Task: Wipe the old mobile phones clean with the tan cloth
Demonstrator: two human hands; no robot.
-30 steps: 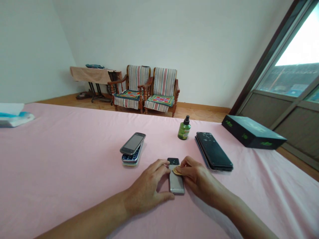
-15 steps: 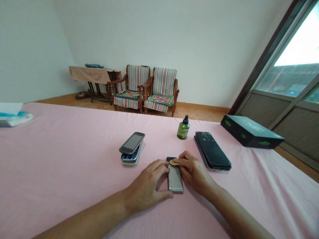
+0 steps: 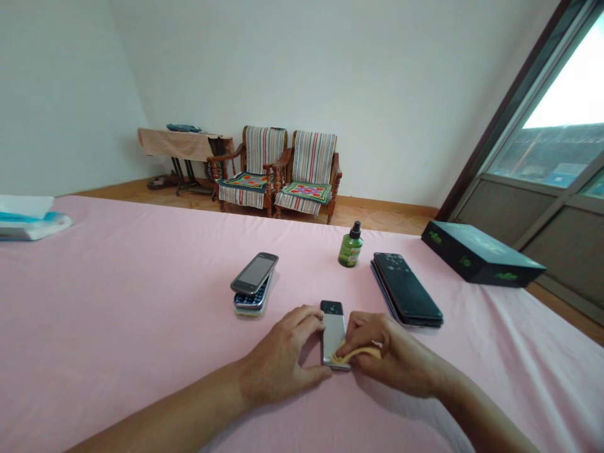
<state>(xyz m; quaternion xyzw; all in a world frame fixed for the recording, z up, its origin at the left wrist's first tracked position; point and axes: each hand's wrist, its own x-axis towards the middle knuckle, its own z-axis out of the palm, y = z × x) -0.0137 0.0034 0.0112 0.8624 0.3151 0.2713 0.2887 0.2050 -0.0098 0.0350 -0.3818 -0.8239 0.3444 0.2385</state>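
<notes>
A silver mobile phone (image 3: 334, 330) with a black top end lies on the pink cloth, its camera side up. My left hand (image 3: 287, 355) steadies it from the left, fingertips at the upper left edge and thumb by the bottom corner. In the closed fingers of my right hand (image 3: 382, 346) is a yellow cloth (image 3: 363, 352), pressed on the phone's lower end. To the left, a grey touchscreen phone (image 3: 255, 272) rests askew on a keypad phone (image 3: 250, 300). Right of my hands lies a stack of larger black phones (image 3: 408, 289).
A green spray bottle (image 3: 350, 247) stands upright beyond my hands. At the right is a flat black box (image 3: 481, 255), and a tissue pack (image 3: 33, 225) lies at the far left. Two wooden armchairs (image 3: 309, 163) stand past the edge of the pink-covered surface (image 3: 141, 283).
My right hand has slid the yellow cloth from the phone's top end down to its bottom end, uncovering the black part. My left hand stays at the phone's left side.
</notes>
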